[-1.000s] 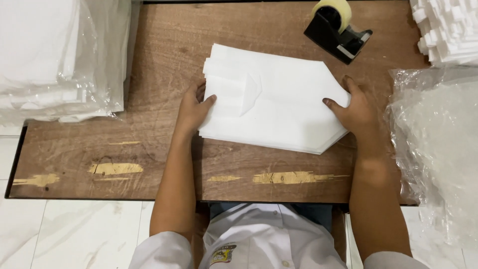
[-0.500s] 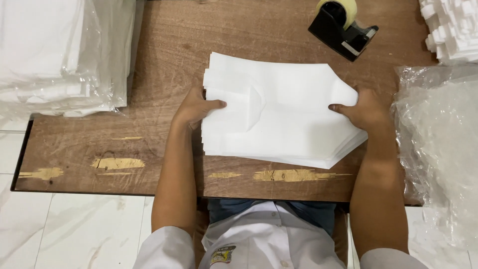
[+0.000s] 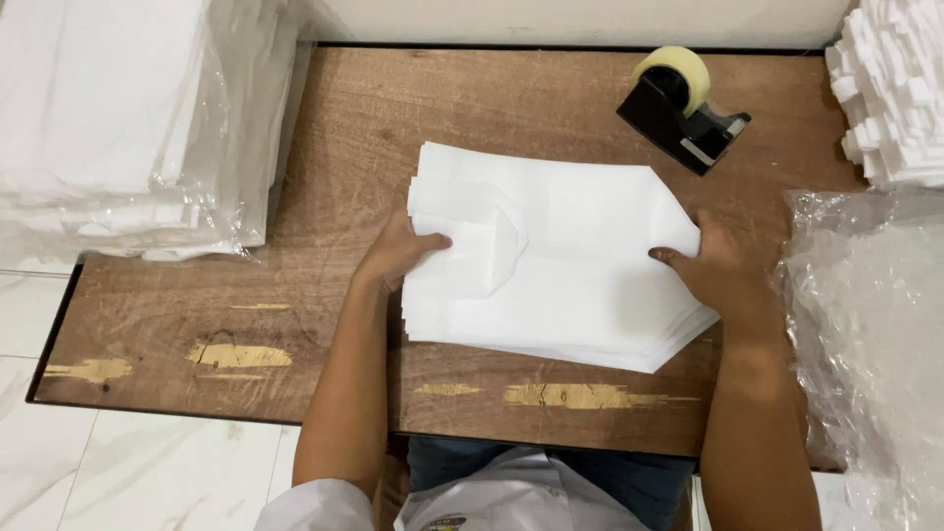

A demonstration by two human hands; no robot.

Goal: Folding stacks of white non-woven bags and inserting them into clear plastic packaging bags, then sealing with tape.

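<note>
Soft white foam-sheet stack (image 3: 580,265) — left hand (image 3: 398,254), right hand (image 3: 718,270) gripping opposite edges

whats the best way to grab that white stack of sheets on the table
Probably by its two short ends, coming in from left and right, as the left hand and right hand do now. The stack of white sheets lies flat on the wooden table, wide and floppy with loose fanned edges, so thumbs on top and fingers under should keep the layers together.

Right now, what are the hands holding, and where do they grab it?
Both hold the stack of white sheets: the left hand grips its left edge, the right hand its right edge.
</note>
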